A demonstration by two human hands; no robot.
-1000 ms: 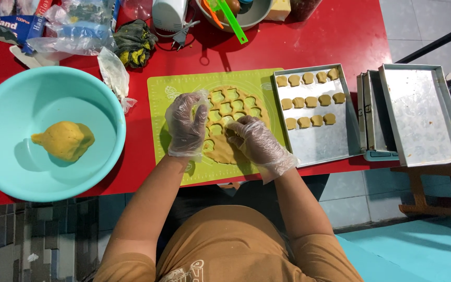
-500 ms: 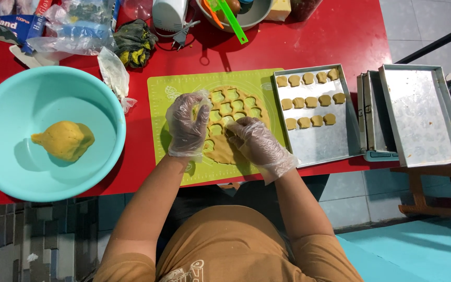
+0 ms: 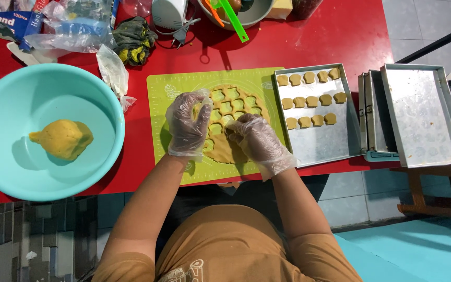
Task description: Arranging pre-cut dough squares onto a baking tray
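— Two gloved hands, ours, both down on the rolled dough sheet. Our left hand lies flat with fingers spread, holding nothing, pressing the left edge of the sheet, we'd judge to keep it from sliding.

— And our right hand?

— Curled, fingertips pinched low on the near middle of the sheet. Whether a cutter or a cut piece sits inside that pinch, we cannot tell; the loose plastic glove hides it.

— Where does the dough lie?

— On the green silicone mat, right in front of us, already full of cut-out holes. Just beside the mat's right edge sits the metal baking tray, carrying three rows of small cut pieces at its far end. Kept touching-close, we'd guess, so each piece travels a short way.

— Further out?

— To the right, more empty trays, stacked and partly overhanging the table edge. To the left, a turquoise bowl with a lump of spare dough. At the far side, plastic bags, a crumpled cloth, and a bowl with a green utensil.

— The surface?

— A red table, with patterned tiles and a blue floor below us.
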